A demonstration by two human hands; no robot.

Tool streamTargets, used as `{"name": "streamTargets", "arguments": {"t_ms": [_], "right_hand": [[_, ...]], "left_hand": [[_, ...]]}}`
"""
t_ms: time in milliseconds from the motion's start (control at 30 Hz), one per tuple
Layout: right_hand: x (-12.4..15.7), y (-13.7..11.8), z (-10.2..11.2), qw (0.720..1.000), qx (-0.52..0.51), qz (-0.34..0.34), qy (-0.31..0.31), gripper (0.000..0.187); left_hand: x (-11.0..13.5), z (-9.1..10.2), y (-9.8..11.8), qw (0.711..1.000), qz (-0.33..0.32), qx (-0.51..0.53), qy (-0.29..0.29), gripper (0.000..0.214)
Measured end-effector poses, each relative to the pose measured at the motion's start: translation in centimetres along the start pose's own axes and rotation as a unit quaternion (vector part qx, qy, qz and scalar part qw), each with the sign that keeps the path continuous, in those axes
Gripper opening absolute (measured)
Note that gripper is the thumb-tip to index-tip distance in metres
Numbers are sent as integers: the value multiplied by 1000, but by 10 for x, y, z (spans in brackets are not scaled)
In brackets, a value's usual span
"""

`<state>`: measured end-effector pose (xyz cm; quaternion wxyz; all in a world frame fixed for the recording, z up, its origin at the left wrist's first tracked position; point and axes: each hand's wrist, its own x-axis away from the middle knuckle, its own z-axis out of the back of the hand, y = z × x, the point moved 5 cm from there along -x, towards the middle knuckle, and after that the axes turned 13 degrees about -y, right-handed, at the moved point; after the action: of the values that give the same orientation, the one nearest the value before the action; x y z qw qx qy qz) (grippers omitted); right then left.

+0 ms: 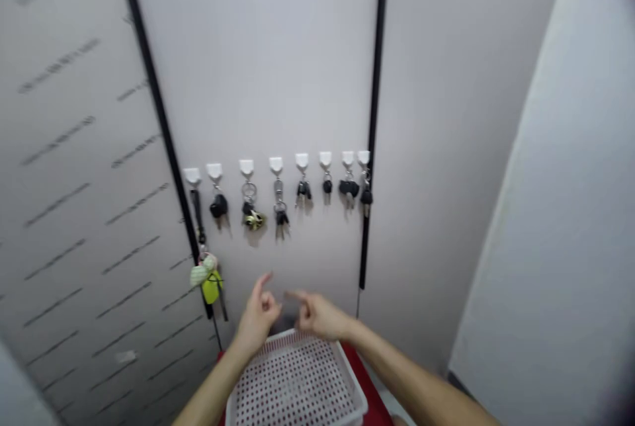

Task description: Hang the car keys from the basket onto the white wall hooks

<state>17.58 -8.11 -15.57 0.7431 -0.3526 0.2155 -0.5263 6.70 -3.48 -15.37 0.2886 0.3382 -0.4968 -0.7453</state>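
Observation:
My left hand (261, 310) is raised above the far rim of a white perforated plastic basket (297, 383). Its index finger points up, the other fingers are curled, and nothing shows in it. Opposite it, my right hand (317, 313) points its index finger to the left, its other fingers bent, with nothing visible in its grasp. Above both hands, bunches of keys hang in a row from white hooks, among them a bunch with a gold charm (254, 219) and a small bunch with black heads (281, 217). Lower left hangs a strap with a yellow-green tag (211, 287).
The hooks (301, 161) are fixed to a light grey door panel (258, 49) with black vertical strips. The basket rests on something red (364, 380). A panel printed with slanting text lines (59, 201) is on the left, a white wall (560, 214) on the right.

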Motion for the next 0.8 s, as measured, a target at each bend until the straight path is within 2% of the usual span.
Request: {"name": "streamTargets", "arguments": {"t_ms": [67,133,200,267,500,600,667,733,800], "right_hand": [[6,-62,47,978,-74,121,151,56],[15,-114,78,938,-98,236,234,64],[20,-145,91,916,-97,289,261,69],[19,-156,93,910,-94,302,269,71],[13,-157,86,909,-88,316,256,70],[6,-155,80,916,-92,306,242,70],[-4,-145,75,930,-87,279,225,66],[-19,-130,70,947,-66,232,211,57],[-33,-116,72,956,-38,186,225,45]], "left_hand": [[-4,21,69,994,-104,32,13,65],[-3,34,128,981,-188,48,11,72],[-1,40,164,971,-231,59,15,74],[-1,41,180,967,-247,68,16,75],[0,37,184,963,-258,74,-22,75],[0,44,172,965,-253,71,-21,72],[-4,57,152,971,-229,67,15,70],[-10,79,124,977,-186,64,83,64],[-15,101,96,976,-136,62,156,55]]}}
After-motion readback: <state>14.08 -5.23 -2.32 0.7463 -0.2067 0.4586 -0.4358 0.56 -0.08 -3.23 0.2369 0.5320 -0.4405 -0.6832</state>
